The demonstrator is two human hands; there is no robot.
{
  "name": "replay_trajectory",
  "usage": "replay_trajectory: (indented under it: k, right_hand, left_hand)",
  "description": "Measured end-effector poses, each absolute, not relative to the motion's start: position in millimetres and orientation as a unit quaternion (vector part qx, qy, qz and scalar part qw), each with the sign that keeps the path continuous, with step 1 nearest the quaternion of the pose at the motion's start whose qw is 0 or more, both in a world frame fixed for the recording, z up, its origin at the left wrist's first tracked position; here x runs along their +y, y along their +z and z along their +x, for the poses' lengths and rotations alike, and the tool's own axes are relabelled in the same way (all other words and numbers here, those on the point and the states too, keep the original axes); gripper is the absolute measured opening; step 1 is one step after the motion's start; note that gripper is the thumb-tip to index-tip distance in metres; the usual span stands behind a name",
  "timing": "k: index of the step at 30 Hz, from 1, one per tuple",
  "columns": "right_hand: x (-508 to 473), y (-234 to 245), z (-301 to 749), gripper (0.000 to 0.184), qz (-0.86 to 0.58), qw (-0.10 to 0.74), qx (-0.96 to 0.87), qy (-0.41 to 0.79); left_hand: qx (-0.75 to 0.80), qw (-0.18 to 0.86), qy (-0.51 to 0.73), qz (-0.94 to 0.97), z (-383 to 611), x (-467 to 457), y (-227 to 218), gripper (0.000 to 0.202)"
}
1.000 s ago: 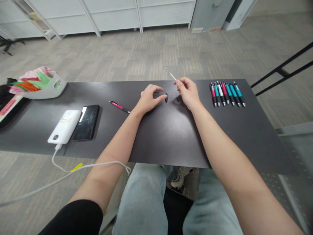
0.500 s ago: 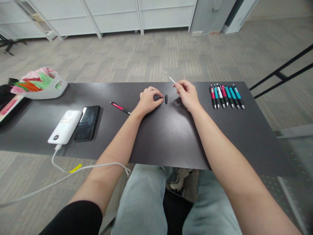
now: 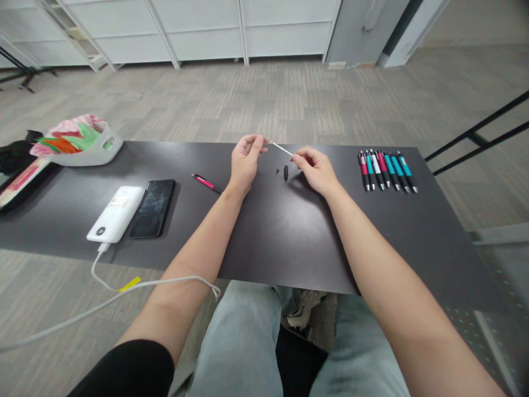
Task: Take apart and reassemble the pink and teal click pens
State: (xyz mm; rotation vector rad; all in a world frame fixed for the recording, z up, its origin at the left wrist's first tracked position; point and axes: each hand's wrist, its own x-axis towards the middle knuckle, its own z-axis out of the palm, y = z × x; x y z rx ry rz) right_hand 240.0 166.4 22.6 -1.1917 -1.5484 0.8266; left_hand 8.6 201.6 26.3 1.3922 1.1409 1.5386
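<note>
My right hand [image 3: 316,168] pinches one end of a thin white pen refill [image 3: 281,148], which slants up and to the left above the black table [image 3: 289,231]. My left hand [image 3: 243,162] is lifted off the table, thumb and forefinger pinched together right at the refill's far tip; what they hold is too small to make out. On the table between the hands lie a small black pen piece [image 3: 285,172] and a tiny dark bit [image 3: 278,171]. A red and black pen body [image 3: 205,182] rests just left of my left wrist.
Several red, teal and white pens [image 3: 386,170] lie in a row at the table's right end. A black phone [image 3: 152,207] and a white power bank [image 3: 114,212] with a trailing cable [image 3: 124,286] sit at the left. A grey tray [image 3: 88,151] of colourful items stands far left.
My left hand has lifted from the table beside the black piece and come up to the refill's tip. My right hand has lowered and tilted the refill to the left.
</note>
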Motion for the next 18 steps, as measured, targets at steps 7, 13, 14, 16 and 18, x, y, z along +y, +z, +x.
replay_trajectory:
  k: [7, 13, 14, 16, 18]
  right_hand:
    - [174, 31, 240, 0.063, -0.494, 0.544, -0.572, 0.363]
    - [173, 34, 238, 0.059, -0.483, 0.55, -0.571, 0.371]
    - [173, 35, 238, 0.058, -0.481, 0.549, -0.572, 0.373]
    - [173, 35, 238, 0.056, -0.481, 0.55, -0.57, 0.376]
    - [175, 32, 239, 0.056, -0.481, 0.555, -0.563, 0.379]
  left_hand:
    - [0.429, 0.305, 0.57, 0.63, 11, 187, 24, 0.034]
    - [0.422, 0.24, 0.452, 0.748, 23, 166, 26, 0.009]
    - [0.427, 0.225, 0.432, 0.762, 24, 163, 27, 0.006]
    - [0.442, 0.193, 0.393, 0.783, 27, 159, 30, 0.003]
    - [0.455, 0.173, 0.36, 0.796, 29, 156, 32, 0.006]
